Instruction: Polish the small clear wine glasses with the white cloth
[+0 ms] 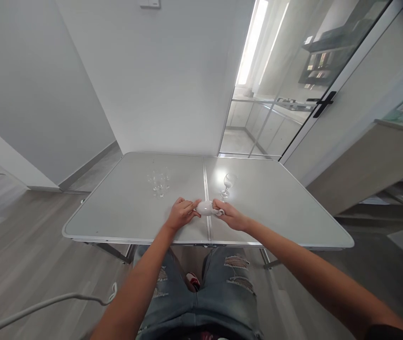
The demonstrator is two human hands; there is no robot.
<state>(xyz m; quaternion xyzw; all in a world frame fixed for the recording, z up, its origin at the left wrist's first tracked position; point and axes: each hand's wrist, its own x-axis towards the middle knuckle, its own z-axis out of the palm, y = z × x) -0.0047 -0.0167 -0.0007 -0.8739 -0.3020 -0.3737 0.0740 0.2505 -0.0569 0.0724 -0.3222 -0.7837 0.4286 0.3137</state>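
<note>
Left of both hands and a bit further out: small cluster of clear glasses (158, 183) upright on the tabletop (116, 212), well apart from the fingers. Count unclear, they blur together.

Left hand (180, 215): fingers curled, tips pressed on the left side of a small white cup (205, 208). Steadying contact, not a full wrap.

White cup sits between the two hands, right on the centre seam of the tabletop, near the front edge. Looks tipped on its side with the handle toward the right hand; can't tell if it rests on the surface or is just lifted off.

Right hand (229, 216): closed in a pinch on the cup's handle end, thumb and fingers on it.

Beyond the right hand, just behind it: one stemmed wine glass (227, 185), upright, not touched.

Judgement: step in hand is a two-handed hold on the cup, mid-handling, neither set down nor clearly raised. Any move from here needs the right-hand pinch kept firm and the elbow kept low, because the stemmed glass stands close behind the knuckles and would tip easily.
</note>
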